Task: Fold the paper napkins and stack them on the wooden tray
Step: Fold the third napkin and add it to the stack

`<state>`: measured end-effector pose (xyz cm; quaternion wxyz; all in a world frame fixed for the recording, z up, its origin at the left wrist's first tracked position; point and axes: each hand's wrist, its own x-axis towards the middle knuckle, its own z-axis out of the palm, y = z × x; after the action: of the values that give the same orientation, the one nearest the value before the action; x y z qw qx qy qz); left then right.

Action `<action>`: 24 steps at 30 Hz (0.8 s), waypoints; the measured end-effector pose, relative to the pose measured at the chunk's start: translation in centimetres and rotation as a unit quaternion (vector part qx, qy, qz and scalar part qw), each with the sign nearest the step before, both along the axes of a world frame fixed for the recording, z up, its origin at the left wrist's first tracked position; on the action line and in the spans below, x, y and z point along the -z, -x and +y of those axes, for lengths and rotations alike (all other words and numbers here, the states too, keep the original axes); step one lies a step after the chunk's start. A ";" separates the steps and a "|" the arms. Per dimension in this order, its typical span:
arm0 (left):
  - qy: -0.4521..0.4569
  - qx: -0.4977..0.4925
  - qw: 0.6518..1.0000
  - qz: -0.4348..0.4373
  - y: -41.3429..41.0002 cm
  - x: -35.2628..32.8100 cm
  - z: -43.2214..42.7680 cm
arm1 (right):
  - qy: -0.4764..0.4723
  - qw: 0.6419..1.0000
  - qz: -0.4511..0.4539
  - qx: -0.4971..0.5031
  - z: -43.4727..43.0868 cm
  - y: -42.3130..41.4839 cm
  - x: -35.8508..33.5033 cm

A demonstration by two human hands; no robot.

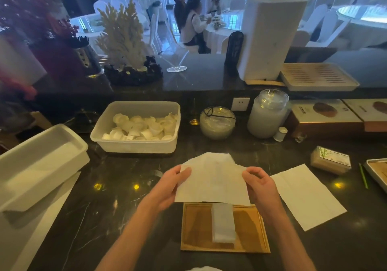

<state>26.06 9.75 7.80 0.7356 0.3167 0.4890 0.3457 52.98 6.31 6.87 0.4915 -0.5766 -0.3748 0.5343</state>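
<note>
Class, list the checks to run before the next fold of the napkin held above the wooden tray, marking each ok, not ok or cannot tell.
1. Left hand grips the held napkin at its left edge: ok.
2. Right hand pinches its right edge: ok.
3. Its edges line up for folding: cannot tell.
4. Wooden tray has bare room beside the folded napkin lying on it: ok.
5. Spare napkin lies flat on the counter, right of the tray: ok.

Hidden and cut-off parts around the wooden tray (196, 228)

The held napkin (211, 182) hides the far end of the folded napkin (223, 222) on this tray and part of its far edge; far to its right, a second tray (377, 172) is cut off at the edge of view.
</note>
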 end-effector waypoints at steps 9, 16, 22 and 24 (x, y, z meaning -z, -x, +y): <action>-0.072 0.056 0.989 0.114 -0.2 -1.4 -0.6 | -0.005 0.999 -0.041 -0.022 -0.5 -1.8 -1.0; -0.113 0.041 0.981 0.151 0.3 -1.5 -2.3 | 0.034 0.997 -0.013 -0.061 -0.9 -2.1 -0.6; -0.129 0.050 0.980 0.143 1.7 -1.3 -3.1 | 0.054 0.994 -0.005 -0.097 -1.1 -2.9 -0.6; -0.135 0.051 0.982 0.123 2.4 -1.4 -3.0 | 0.047 0.995 -0.008 -0.092 -1.1 -3.0 -0.8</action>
<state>23.65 6.72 9.16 0.6369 0.4783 0.5074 0.3288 55.98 5.19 7.64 0.4097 -0.5665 -0.4042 0.5898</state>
